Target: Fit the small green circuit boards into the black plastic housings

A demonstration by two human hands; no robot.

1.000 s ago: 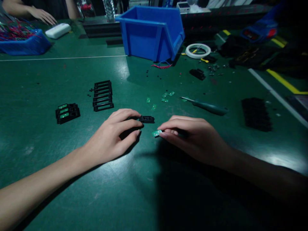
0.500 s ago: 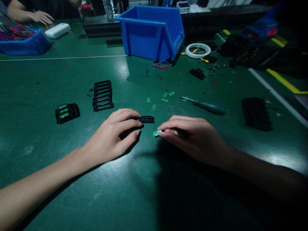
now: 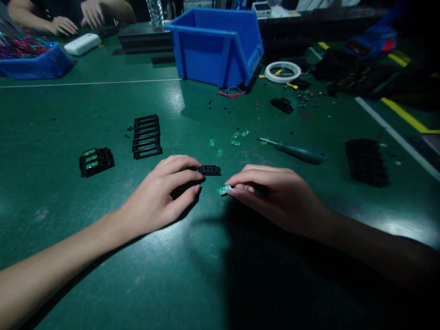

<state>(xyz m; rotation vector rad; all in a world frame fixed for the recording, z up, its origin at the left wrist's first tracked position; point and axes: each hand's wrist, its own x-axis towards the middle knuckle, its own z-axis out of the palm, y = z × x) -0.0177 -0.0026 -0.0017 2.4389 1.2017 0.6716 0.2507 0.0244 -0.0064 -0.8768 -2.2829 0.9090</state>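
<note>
My left hand (image 3: 168, 190) rests on the green table with its fingers apart. Its fingertips touch or nearly touch the left end of a small black plastic housing (image 3: 210, 170), while the thumb lies clear of it. My right hand (image 3: 271, 188) pinches a small green circuit board (image 3: 223, 190) between thumb and index finger, just above the table and to the right of the housing's near side. Beyond the hands lie several loose green circuit boards (image 3: 235, 143). To the left, black housings fitted with green boards (image 3: 91, 158) sit side by side.
A black slotted frame (image 3: 147, 136) lies left of centre. On the right are a screwdriver (image 3: 299, 153) and a row of black parts (image 3: 367, 162). Farther back stand a blue bin (image 3: 206, 55) and a tape roll (image 3: 283, 72). A co-worker's hands (image 3: 92, 13) show at upper left.
Across the table, another hand of the co-worker has come into view at upper left. My two hands, the housing and the pinched board show no visible movement.
</note>
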